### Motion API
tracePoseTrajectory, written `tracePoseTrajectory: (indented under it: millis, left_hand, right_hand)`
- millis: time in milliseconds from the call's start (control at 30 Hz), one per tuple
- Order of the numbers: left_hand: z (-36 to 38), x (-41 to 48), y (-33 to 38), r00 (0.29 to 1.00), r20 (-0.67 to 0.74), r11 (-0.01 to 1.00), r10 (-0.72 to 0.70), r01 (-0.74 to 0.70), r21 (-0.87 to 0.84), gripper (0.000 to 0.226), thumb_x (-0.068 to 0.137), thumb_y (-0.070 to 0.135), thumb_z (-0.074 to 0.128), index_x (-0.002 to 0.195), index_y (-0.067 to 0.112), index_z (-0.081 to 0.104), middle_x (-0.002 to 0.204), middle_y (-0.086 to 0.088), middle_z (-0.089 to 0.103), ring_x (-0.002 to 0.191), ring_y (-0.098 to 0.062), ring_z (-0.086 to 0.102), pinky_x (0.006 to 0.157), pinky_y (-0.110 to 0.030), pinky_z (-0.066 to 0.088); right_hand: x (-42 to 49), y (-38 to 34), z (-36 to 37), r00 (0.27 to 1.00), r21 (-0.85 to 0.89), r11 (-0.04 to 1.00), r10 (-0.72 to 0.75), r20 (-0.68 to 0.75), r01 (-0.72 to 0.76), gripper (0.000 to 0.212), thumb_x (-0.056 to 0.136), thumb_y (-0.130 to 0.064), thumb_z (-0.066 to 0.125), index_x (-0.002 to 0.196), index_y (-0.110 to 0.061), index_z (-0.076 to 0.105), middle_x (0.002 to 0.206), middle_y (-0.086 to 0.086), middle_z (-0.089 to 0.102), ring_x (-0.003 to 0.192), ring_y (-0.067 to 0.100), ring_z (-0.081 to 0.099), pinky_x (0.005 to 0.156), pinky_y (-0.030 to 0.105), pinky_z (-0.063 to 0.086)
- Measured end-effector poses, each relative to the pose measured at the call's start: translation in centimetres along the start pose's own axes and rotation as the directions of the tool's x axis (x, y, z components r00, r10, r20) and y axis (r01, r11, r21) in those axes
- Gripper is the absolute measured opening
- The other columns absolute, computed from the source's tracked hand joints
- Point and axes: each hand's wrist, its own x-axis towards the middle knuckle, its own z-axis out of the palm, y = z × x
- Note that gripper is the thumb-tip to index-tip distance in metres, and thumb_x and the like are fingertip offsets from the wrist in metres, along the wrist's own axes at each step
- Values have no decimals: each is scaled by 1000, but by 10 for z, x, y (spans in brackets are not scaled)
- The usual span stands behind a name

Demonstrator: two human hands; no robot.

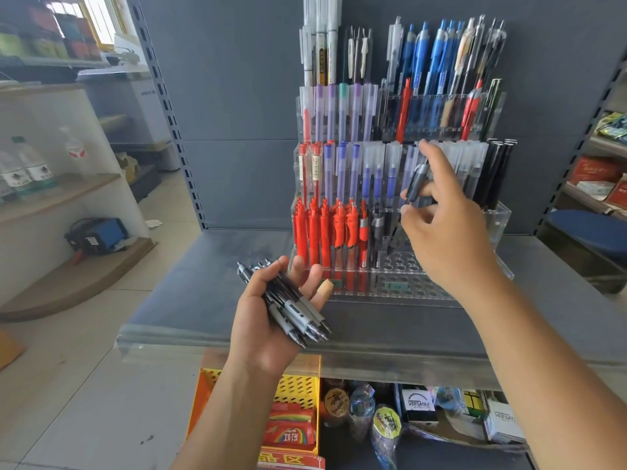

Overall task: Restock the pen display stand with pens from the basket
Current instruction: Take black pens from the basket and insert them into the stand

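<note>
Left hand (268,320) palm up, fingers curled loosely round a bundle of black-and-grey pens (291,307), held low in front of the display stand (498,218). One fingertip wears a plaster (325,286). Right hand (444,232) is raised over the stand's front right, pinching a single black pen (418,181) between thumb and fingers, tip pointing down toward the empty holes (403,262) of the front row.

The stand is clear plastic, tiered, and sits on a grey shelf (203,283) against a grey back panel. Front row left is packed with red pens (322,232), with a few black pens (376,228) just beside them, next to the free holes. Capped clear pens (342,164) fill the middle tier right behind the right hand; blue pens (427,56) are at the top.

Under the shelf: a yellow basket (298,388) partly hidden by the left forearm, red packets (291,425) in it, white boxes (419,405) beside it. Water bottles (30,167) on a side shelf far left.
</note>
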Motion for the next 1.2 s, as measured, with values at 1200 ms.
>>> tracePoseTrajectory:
  millis: [1200]
  left_hand:
    - [-7,3,0,1000,5,999,-10,10,-36,19,79,20,66,71,7,77,91,-4,72,86,-23,71,85,-44,59]
  right_hand:
    - [-5,-25,15,989,-58,990,-133,-63,129,37,96,-8,51,129,-21,62,104,-6,59,63,9,52,68,35,52]
